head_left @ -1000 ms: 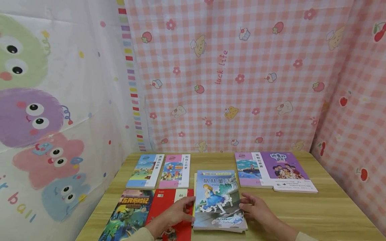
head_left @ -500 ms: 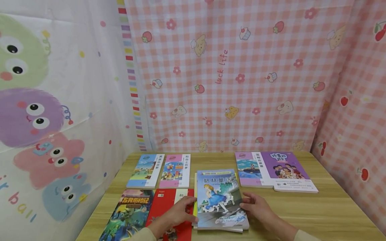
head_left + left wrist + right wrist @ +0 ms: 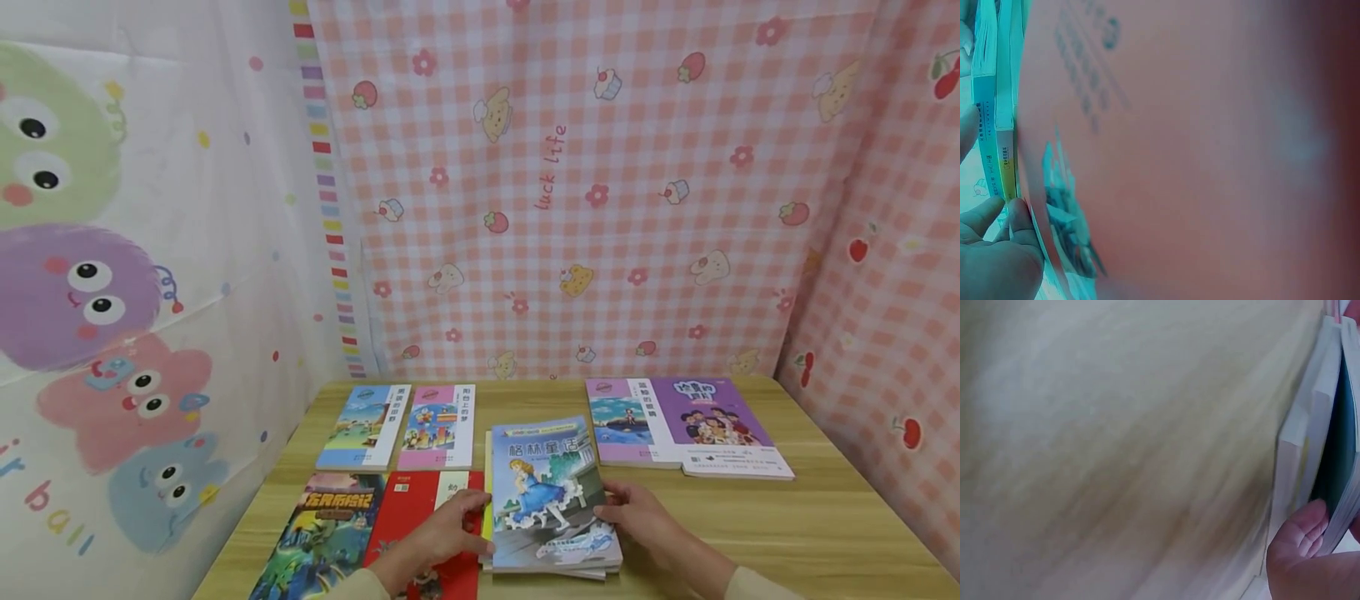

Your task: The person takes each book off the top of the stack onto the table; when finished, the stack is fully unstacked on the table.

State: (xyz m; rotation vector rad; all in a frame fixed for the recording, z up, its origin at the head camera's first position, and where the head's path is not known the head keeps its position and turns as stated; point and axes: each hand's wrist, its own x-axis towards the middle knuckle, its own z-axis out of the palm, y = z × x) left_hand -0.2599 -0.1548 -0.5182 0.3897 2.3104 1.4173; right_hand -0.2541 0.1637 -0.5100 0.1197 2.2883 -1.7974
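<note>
A picture book with a girl in a blue dress on its cover lies on top of a small stack at the table's front middle. My right hand grips its right edge. In the right wrist view a gap shows between this upper book and the books below. My left hand rests over the red book, its fingertips against the stack's left side. Fingers touch the lower ends of the spines in the left wrist view, beside a yellow-marked spine.
Left of the red book lies a dark, colourful book. Behind stand two flat-lying books, a blue one and a pink one. At the back right lie a pink-edged book and a purple one. Patterned cloth hangs behind the wooden table.
The top book has shifted slightly right and turned a little over the stack, its right edge now raised. My right hand has taken hold of that edge. The left hand has barely moved.
</note>
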